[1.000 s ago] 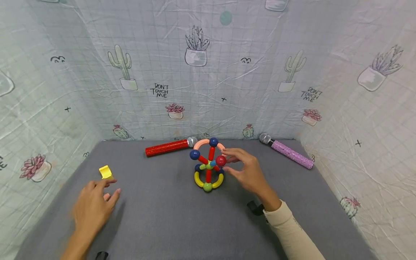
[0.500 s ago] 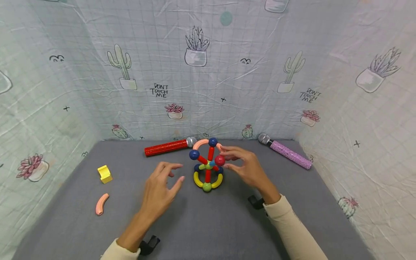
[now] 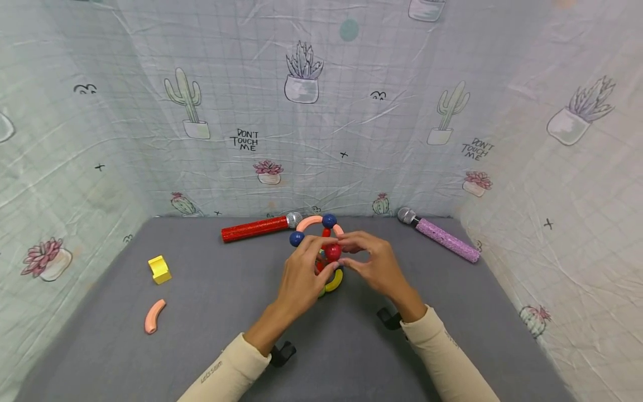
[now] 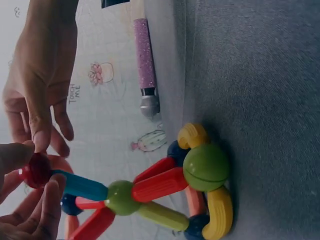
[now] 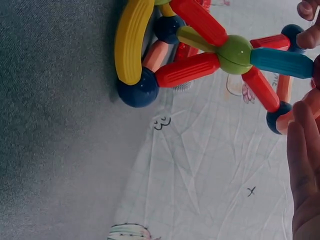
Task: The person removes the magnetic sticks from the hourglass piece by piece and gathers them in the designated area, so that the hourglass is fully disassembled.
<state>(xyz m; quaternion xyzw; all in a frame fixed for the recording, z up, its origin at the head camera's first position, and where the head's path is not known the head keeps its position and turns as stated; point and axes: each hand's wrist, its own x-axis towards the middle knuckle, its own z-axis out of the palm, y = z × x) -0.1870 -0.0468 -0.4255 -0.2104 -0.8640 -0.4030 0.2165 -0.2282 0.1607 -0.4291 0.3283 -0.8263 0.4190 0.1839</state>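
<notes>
At the left of the head view, a yellow block (image 3: 159, 270) sits above a loose salmon curved rod (image 3: 154, 317). At centre, your left hand (image 3: 300, 274) pinches the red ball (image 3: 332, 253), partly covering the ball-and-stick model (image 4: 160, 184). From that ball, the teal stick (image 5: 281, 63) runs lengthwise to the lime hub (image 4: 121, 198). Just right, your right hand (image 3: 378, 262) has its fingertips at the ball's right side; I cannot tell whether they grip.

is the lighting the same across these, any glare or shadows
No. Head view: brightest, soft shadows on the table, small glint on the red ball; left wrist view: dimmer, bluish, that ball much darker; right wrist view: also dim, faint glint on the central green ball.
</notes>
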